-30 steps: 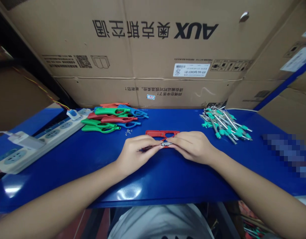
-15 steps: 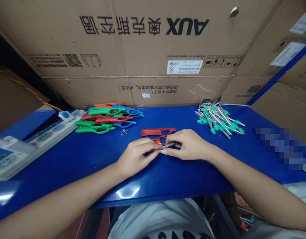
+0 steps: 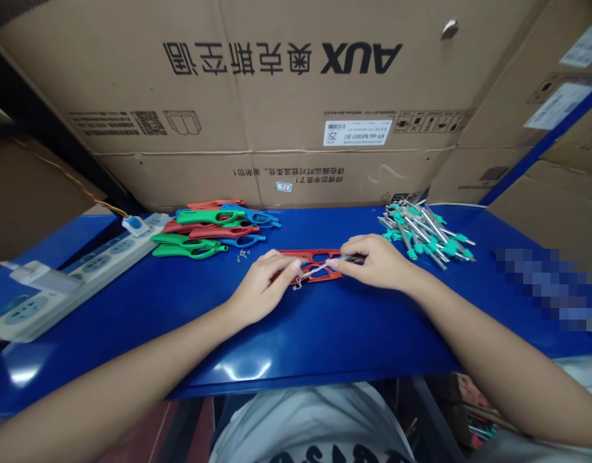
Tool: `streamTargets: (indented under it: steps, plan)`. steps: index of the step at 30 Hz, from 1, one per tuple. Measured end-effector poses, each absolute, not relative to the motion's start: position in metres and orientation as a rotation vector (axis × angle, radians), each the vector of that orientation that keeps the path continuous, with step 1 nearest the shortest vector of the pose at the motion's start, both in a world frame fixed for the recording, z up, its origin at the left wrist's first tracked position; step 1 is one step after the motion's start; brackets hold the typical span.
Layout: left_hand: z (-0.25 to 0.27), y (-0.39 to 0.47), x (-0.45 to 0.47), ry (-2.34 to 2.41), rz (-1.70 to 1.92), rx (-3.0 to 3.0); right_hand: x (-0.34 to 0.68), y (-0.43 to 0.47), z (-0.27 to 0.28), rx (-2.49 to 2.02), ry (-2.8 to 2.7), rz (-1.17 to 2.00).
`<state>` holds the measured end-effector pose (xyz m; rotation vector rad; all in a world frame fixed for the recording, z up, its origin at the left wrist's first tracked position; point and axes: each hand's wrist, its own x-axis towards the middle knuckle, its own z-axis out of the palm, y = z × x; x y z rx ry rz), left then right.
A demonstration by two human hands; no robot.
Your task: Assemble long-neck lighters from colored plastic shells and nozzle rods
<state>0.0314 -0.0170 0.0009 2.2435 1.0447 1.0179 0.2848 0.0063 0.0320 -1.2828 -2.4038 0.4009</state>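
Observation:
Two red plastic lighter shell halves [image 3: 331, 278] lie side by side on the blue table in front of me. My left hand [image 3: 260, 283] is closed at the left end of the nearer half, with its thumb and fingers pinched about it. My right hand [image 3: 376, 262] is over the right end of the shells, shut on a slim dark part [image 3: 354, 258], mostly covered by the fingers. From that grip a pale thin wire [image 3: 313, 272] slants down to the left across the nearer shell, its bent end close to my left thumb.
Green, red and blue shell halves [image 3: 211, 217] are heaped at the back left, beside several small metal pins [image 3: 243, 254]. Metal tubes with teal ends [image 3: 423, 233] lie piled at the back right. A power strip [image 3: 90, 267] runs along the left. Cardboard [image 3: 286, 96] walls the back.
My hands have drawn apart slightly and moved up over the red shells. The pale wire now shows between them; the dark part stays in my right hand.

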Motion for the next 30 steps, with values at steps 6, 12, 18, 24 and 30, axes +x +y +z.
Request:
streamTargets:
  steps: [6, 12, 18, 24, 30]
  plan:
    - [-0.004, -0.010, 0.030, 1.027, 0.907, 2.074, 0.297, 0.014, 0.038, -1.316, -2.367, 0.329]
    - [-0.009, -0.006, 0.030, 1.033, 0.979, 2.009, 0.305, 0.017, 0.041, -1.302, -2.477, 0.063]
    - [-0.007, -0.005, 0.026, 1.089, 1.019, 2.338, 0.306, 0.018, 0.037, -1.348, -2.666, -0.008]
    - [-0.011, -0.006, 0.025, 1.114, 0.931, 2.483, 0.304, 0.019, 0.034, -1.399, -2.696, 0.070]
    - [-0.014, -0.003, 0.023, 1.106, 0.926, 2.472, 0.306, 0.021, 0.033, -1.375, -2.706, 0.175]
